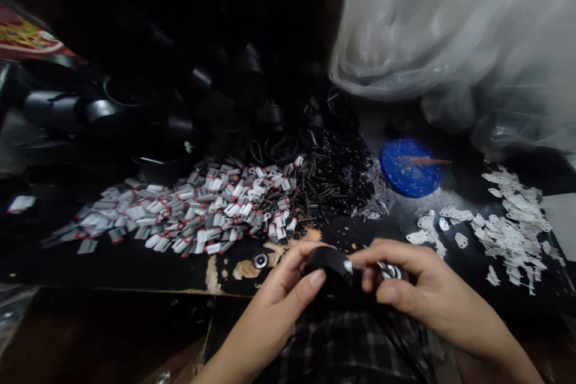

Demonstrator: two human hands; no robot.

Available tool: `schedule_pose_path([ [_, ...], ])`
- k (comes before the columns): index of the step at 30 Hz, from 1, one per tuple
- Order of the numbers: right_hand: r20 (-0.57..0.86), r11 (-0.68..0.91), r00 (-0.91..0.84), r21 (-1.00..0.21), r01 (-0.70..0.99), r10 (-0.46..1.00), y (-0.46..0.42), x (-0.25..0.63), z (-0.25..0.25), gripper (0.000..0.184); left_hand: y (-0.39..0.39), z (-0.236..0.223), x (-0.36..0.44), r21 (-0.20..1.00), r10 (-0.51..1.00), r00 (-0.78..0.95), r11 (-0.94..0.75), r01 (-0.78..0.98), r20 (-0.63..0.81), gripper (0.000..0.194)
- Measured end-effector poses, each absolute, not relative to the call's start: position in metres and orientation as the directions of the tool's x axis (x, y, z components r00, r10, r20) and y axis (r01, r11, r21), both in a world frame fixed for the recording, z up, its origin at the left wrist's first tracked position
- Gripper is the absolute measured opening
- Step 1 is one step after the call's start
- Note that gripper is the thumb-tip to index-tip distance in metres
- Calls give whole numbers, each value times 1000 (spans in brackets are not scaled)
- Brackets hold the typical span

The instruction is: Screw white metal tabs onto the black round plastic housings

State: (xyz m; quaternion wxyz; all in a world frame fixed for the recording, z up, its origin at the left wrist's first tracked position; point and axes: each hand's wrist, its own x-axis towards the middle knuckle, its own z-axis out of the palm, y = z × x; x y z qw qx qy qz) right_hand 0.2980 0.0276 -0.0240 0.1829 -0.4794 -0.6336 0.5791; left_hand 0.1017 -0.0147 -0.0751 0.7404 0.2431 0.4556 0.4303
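Note:
Near the table's front edge, my left hand grips a black round plastic part between thumb and fingers. My right hand is closed close beside it, pinching a small spring. A whitish tip at the spring's left end meets the side of the black part; whether it sits inside, I cannot tell. A shiny metal piece also shows between the thumb and fingers of the right hand; its kind is unclear. A small metal ring lies on the table left of my left hand.
Grey-white plastic sleeves with red ends are heaped at left, beside loose springs. A blue dish with a wooden stick stands right of centre. Thin white plates lie farther right. Black cylindrical parts and clear plastic sheeting fill the back.

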Motion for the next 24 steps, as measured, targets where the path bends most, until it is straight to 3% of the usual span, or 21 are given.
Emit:
schedule_pose_path([
  [3, -479, -333, -502, -873, 356, 720, 25, 297, -28, 27, -23, -73, 92, 776, 836, 315, 539, -327, -448, 15],
  [6, -519, -368, -472, -850, 378, 713, 25, 289, -33, 27, -30, -74, 89, 756, 819, 320, 567, -327, -476, 15],
  [10, -429, -235, -473, -879, 415, 769, 31, 276, -32, 20, -33, -82, 88, 734, 832, 183, 550, -398, -524, 17],
  [15, -339, -96, -487, -884, 457, 805, 44, 266, -33, 19, -29, -84, 85, 653, 833, 146, 515, -556, -533, 18],
  [17, -237, 109, -442, -771, 627, 865, 47, 261, -39, 18, -24, -82, 85, 605, 829, 72, 461, -649, -555, 19],
  [19, -126, 279, -412, -558, 782, 903, 50, 255, -46, 13, -18, -81, 86, 584, 828, 17, 409, -701, -560, 20],
  [21, -91, 343, -416, -425, 838, 905, 51, 248, -53, 11, -10, -82, 88, 595, 844, -24, 357, -720, -535, 20],
  [24, -79, 382, -433, -349, 856, 898, 50, 240, -58, 7, -1, -85, 90, 625, 865, -66, 304, -719, -497, 22],
])
